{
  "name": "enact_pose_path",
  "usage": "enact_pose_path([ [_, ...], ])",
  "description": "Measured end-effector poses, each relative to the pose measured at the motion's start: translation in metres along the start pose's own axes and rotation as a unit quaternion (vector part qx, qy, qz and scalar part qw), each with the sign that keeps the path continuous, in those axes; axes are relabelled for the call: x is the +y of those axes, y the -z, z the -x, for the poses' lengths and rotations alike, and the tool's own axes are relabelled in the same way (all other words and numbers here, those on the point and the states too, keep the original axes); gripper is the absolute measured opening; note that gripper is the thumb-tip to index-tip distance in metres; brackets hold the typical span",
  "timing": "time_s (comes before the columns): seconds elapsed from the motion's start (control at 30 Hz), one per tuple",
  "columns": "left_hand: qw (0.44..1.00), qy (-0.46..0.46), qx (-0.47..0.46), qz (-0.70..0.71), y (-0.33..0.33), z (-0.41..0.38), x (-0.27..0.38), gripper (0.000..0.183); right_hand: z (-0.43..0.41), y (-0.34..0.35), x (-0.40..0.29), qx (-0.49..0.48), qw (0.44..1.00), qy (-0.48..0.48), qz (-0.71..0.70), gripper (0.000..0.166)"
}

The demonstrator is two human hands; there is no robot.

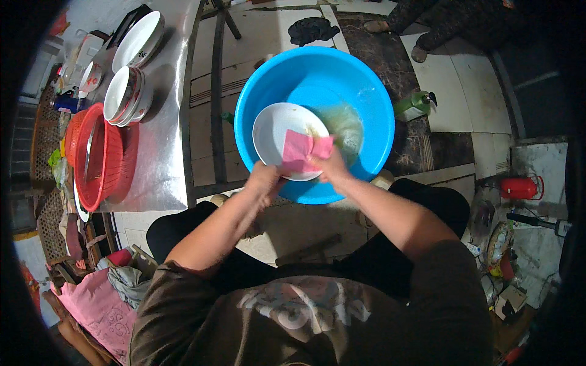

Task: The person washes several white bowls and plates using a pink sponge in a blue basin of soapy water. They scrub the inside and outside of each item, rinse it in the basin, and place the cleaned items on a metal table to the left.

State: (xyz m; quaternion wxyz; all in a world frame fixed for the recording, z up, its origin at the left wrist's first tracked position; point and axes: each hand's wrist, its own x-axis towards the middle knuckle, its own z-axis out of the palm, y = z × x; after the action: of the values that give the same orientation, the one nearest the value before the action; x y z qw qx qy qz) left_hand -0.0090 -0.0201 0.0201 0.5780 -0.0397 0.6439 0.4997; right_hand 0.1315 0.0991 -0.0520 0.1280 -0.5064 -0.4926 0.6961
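A white plate [274, 132] with brownish smears is tilted over the near left part of a large blue plastic basin [316, 68]. My left hand [264, 183] grips its near left edge. In my right hand [333, 168] is a pink cloth [298, 148], spread against the plate's face near its lower right rim. Cloudy, sudsy water [348, 132] shows in the basin to the right of the plate. The fingers of my left hand under the plate are hidden.
On the steel table [160, 160] at left stand stacked bowls [126, 96], an oval dish [139, 41] and a red plastic basket [98, 164]. Right of the basin lies a green pump bottle [414, 106]. A black bag [313, 31] and another person's legs [425, 32] are beyond.
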Motion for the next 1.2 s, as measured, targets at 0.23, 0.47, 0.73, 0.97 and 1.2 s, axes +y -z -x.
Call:
enact_pose_path([
  [0.23,0.999,-0.021,0.023,0.019,-0.010,0.009,0.000,0.047,0.015,-0.010,0.002,-0.010,0.998,-0.055,-0.019,0.042],
  [0.47,0.996,-0.063,0.065,0.022,-0.018,0.012,-0.013,0.044,0.024,-0.016,-0.003,-0.013,0.988,-0.142,-0.064,0.048],
  [0.73,0.994,-0.069,0.051,0.061,-0.018,0.007,-0.015,0.046,0.021,-0.018,0.002,0.016,0.985,-0.142,-0.095,0.044],
  [0.97,0.995,-0.071,0.047,0.053,-0.015,0.015,-0.012,0.049,0.016,-0.017,-0.004,0.058,0.998,0.001,-0.021,0.040],
  [1.2,0.999,-0.032,-0.010,-0.008,0.003,0.021,0.019,0.048,-0.003,-0.002,-0.004,-0.008,0.999,0.043,0.004,0.055],
])
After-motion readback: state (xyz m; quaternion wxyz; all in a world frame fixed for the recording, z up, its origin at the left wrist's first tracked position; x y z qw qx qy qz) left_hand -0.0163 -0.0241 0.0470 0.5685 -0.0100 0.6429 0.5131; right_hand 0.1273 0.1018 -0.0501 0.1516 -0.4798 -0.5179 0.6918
